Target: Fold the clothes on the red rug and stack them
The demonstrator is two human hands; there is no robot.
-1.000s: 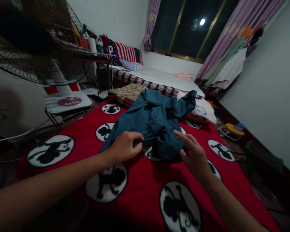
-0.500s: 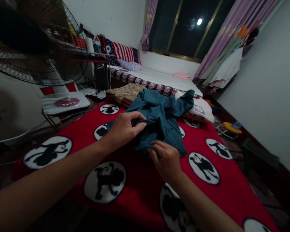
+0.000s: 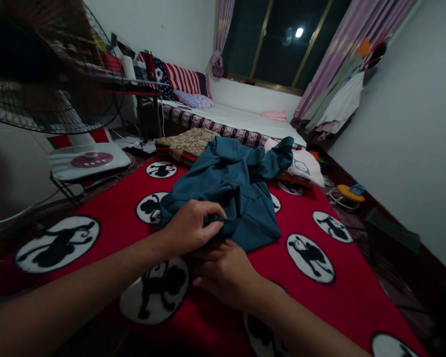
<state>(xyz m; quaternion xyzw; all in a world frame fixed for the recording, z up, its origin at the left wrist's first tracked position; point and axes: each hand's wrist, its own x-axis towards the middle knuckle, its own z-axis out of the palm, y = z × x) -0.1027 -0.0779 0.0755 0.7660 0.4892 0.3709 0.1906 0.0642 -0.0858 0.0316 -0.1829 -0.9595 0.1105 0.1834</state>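
A crumpled teal garment (image 3: pixel 223 171) lies on a red blanket (image 3: pixel 256 267) with black-and-white monkey circles. One sleeve-like part points away to the far right. My left hand (image 3: pixel 195 225) pinches a fold at the garment's near edge between thumb and fingers. Just below it, my right hand (image 3: pixel 226 272) is low over the blanket by that same edge. Its fingers stretch left, with the thumb apart from them and nothing visible in its grasp. The right fingertips are partly in shadow beneath the left hand.
Beyond the garment lie a tan patterned cushion (image 3: pixel 188 144) and a white pillow (image 3: pixel 305 168). A large fan (image 3: pixel 52 99) stands close on the left, near a white-topped stool (image 3: pixel 115 161). A yellow stool (image 3: pixel 351 193) is to the right. A bed (image 3: pixel 230 114) stands under the window.
My left hand has drawn the pinched fold toward me. My right hand has let go of the garment's edge and moved left and down, below the left hand. The view has shifted slightly.
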